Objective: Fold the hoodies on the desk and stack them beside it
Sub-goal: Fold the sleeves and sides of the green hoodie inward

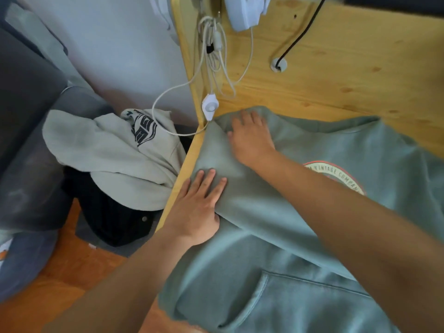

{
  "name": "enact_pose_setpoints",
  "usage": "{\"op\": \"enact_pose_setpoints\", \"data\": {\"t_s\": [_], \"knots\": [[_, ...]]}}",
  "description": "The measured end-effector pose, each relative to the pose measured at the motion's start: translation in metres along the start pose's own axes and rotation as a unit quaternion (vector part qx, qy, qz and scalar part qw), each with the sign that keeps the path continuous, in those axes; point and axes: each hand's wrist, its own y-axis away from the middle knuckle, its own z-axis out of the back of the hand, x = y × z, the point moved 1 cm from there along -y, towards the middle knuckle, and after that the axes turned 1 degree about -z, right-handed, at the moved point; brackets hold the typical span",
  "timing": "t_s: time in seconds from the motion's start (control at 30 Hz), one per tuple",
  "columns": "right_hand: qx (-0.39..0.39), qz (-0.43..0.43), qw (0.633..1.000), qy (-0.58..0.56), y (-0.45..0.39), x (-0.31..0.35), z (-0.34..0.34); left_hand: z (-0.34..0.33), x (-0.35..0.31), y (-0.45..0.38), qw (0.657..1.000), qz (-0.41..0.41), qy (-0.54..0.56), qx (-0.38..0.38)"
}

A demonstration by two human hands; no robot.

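A: Item one, the green hoodie. We log it spread front-up on the wooden desk, filling the lower right of the frame, a round printed badge at centre right, the pouch pocket at the bottom. One sleeve is folded in across the body along the desk's left edge.

B: Hands on it?

A: Both. We note the left hand at lower centre, fingers straight, flat on the folded sleeve with the thumb tucked under the fold. The right hand sits above it, palm down, fingers lightly bent, pressing the cloth near the shoulder. Neither grasps anything.

B: Next item.

A: Cream hoodie, dark print, heaped at centre left beside the desk, on top of a dark garment.

B: Remainder?

A: White cable with inline switch hanging at the desk's edge, black cable entering a grommet at upper right, grey upholstery at the left.
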Motion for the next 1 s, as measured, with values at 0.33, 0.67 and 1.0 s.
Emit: {"op": "enact_pose_setpoints", "data": {"t_s": [0.33,0.67,1.0], "knots": [[-0.004,-0.023,0.999,-0.044,0.246,-0.119,0.001,0.040,-0.007,-0.048,0.985,0.068,-0.097,0.125],[-0.292,-0.700,0.433,-0.487,0.475,-0.287,0.058,0.034,-0.268,-0.050,0.985,-0.158,0.057,-0.025],[-0.415,-0.427,0.060,-0.801,0.521,-0.346,0.109,-0.014,-0.333,-0.048,0.973,-0.105,-0.068,0.194]]}}
